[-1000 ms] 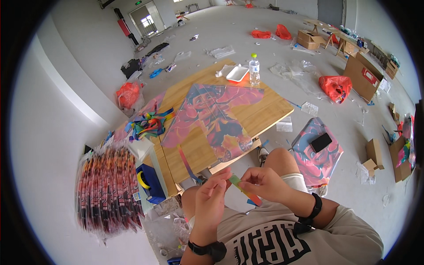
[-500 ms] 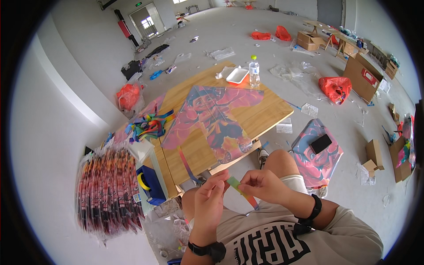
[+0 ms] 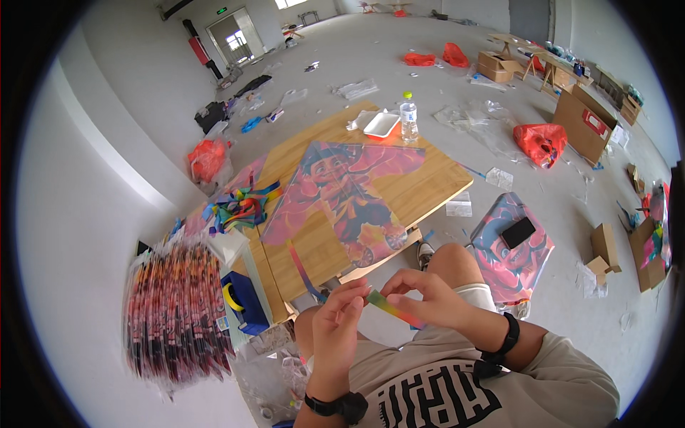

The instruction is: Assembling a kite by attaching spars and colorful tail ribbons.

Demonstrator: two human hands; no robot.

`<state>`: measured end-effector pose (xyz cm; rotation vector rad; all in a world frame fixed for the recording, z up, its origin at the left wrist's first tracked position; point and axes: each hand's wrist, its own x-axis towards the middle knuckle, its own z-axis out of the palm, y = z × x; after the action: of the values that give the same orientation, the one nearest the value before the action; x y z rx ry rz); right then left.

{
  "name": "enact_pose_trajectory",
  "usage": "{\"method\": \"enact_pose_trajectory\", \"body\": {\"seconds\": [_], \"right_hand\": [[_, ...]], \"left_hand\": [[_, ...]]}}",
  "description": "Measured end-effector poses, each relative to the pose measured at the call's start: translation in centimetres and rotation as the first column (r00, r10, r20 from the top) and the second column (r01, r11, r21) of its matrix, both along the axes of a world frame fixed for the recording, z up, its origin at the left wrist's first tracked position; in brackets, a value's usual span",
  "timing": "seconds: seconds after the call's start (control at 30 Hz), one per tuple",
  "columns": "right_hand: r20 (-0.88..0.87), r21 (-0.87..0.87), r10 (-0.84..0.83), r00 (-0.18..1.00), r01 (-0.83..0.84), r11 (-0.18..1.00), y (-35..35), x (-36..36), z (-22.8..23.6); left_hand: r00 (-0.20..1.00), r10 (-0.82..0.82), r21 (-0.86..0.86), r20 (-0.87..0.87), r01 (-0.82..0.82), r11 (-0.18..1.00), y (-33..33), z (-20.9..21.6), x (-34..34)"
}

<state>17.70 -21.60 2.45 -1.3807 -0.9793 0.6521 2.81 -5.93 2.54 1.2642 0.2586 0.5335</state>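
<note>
Above my lap, a narrow rainbow ribbon (image 3: 389, 307) stretches between my hands, its green end up at the left and its orange-red end down at the right. My left hand (image 3: 341, 314) pinches the green end at its fingertips. Thumb and bent fingers of my right hand (image 3: 424, 294) close on the ribbon just beside that end; the exact contact is partly hidden. Ahead, a large kite (image 3: 349, 185) printed with a cartoon figure lies spread on the wooden table (image 3: 435, 178). Its rainbow tail (image 3: 303, 269) hangs over the table's near edge.
Left are a pile of rainbow ribbons (image 3: 242, 207), a blue tape dispenser (image 3: 246, 303) and a stack of packed kites (image 3: 175, 307). A bottle (image 3: 409, 118) and white tray (image 3: 382, 124) stand at the table's far edge. A phone (image 3: 518, 232) rests on a printed stool at right.
My right hand has shifted slightly and its fingers have loosened and spread a little. The ribbon's lower end has swung up to the right. My left hand stays nearly in place.
</note>
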Motion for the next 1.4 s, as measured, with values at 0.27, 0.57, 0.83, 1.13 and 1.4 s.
{"method": "enact_pose_trajectory", "body": {"seconds": [0.27,0.57,0.83,1.13,1.4], "right_hand": [[-0.037,-0.043,-0.02,0.999,0.019,0.999,0.6,-0.7,0.2],[-0.088,-0.091,0.016,0.996,-0.024,0.996,0.4,-0.9,0.1],[0.043,-0.081,-0.001,0.999,0.004,0.997,-1.1,0.6,-0.4],[-0.419,-0.041,0.056,0.906,-0.081,0.996,-4.2,6.3,-2.7],[-0.526,-0.072,0.001,0.851,-0.046,0.996,-11.8,12.0,-9.5]], "left_hand": [[0.998,0.062,0.172,-0.019,-0.058,0.983,-0.5,0.9,0.1],[0.988,0.137,0.21,-0.064,-0.121,0.97,-1.3,0.1,0.2],[0.98,0.072,0.131,-0.185,-0.048,0.99,-1.6,1.1,2.5],[0.998,-0.057,0.409,-0.023,0.062,0.91,-0.6,2.5,11.6],[0.995,-0.059,0.3,-0.079,0.08,0.951,1.5,3.4,24.7]]}}
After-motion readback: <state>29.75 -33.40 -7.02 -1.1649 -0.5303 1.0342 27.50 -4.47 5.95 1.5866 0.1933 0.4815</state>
